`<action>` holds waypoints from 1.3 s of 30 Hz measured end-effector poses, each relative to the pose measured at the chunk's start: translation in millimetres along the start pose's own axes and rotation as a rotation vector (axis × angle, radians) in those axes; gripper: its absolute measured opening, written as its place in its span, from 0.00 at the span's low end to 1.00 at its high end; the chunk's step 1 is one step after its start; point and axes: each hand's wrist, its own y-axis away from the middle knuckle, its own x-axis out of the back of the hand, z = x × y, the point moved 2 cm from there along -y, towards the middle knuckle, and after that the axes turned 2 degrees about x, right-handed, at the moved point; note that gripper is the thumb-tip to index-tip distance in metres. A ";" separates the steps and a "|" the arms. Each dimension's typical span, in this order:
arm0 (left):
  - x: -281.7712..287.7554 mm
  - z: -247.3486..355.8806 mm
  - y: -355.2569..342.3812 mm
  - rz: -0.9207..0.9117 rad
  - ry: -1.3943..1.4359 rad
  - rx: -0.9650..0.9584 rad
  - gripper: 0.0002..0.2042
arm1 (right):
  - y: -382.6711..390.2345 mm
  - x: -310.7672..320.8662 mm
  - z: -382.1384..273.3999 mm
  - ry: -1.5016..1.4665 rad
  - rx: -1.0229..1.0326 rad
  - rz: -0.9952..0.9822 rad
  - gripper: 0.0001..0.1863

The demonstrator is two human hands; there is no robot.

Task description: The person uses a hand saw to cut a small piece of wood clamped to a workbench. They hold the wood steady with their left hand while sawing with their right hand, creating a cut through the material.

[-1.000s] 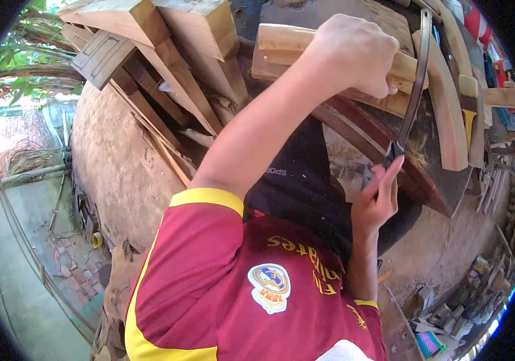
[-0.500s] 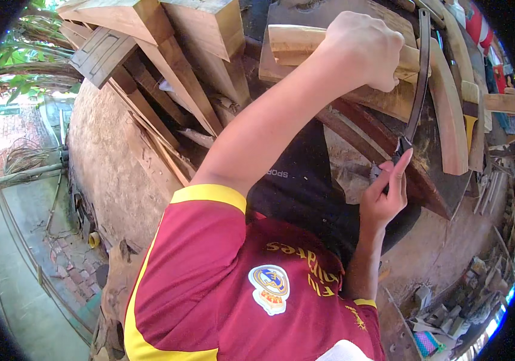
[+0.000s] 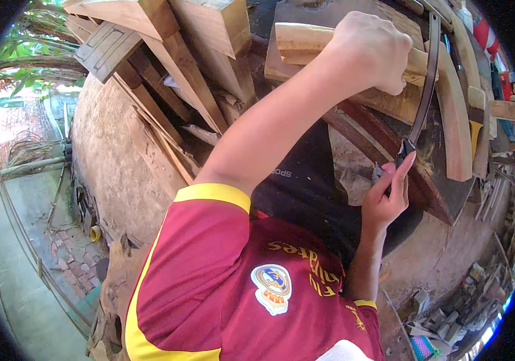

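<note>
My left hand (image 3: 369,54) is closed over a pale shaped length of wood (image 3: 302,37), which lies crosswise on a worn wooden board (image 3: 329,10). My right hand (image 3: 390,198) grips the dark handle of a long, narrow, dark blade tool (image 3: 426,99), its index finger extended along the handle. The blade stands lengthwise across the right end of that wood, just right of my left knuckles. A dark reddish angled rail (image 3: 358,150) runs under the board toward the lower right. The underside of my left fist is hidden.
Thick timber offcuts (image 3: 209,30) and a carved grey block (image 3: 101,48) stand at the upper left. Curved pale wooden pieces (image 3: 455,138) and a yellow-handled brush (image 3: 475,129) lie at the right. Scrap pieces (image 3: 450,325) are piled at the lower right, near a pale earthen floor (image 3: 107,156).
My right hand and the blade have shifted slightly right, and my left fist with the wood has moved a little right too. The whole view has also shifted slightly. Both grips look unchanged.
</note>
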 end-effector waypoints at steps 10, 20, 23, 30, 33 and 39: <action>0.1 -3.6 3.9 0.066 0.054 -0.109 0.21 | 8.7 -0.1 1.9 0.066 0.061 -0.018 0.25; 0.7 4.6 24.3 0.216 0.039 -0.217 0.28 | 7.8 8.2 -34.4 -0.120 0.013 -0.048 0.32; 2.7 7.5 20.6 0.128 0.015 -0.181 0.30 | -24.6 16.2 -45.6 -0.119 -0.086 -0.099 0.31; 7.1 9.5 23.8 0.130 0.008 -0.128 0.31 | 51.5 -2.0 -26.4 -0.052 -0.070 -0.163 0.33; 6.8 9.0 23.0 0.127 -0.007 -0.132 0.32 | 76.4 -2.6 -18.1 -0.033 -0.082 -0.194 0.32; 7.0 11.1 20.0 0.089 -0.044 -0.155 0.35 | -18.0 -3.7 -37.6 0.034 0.063 0.005 0.40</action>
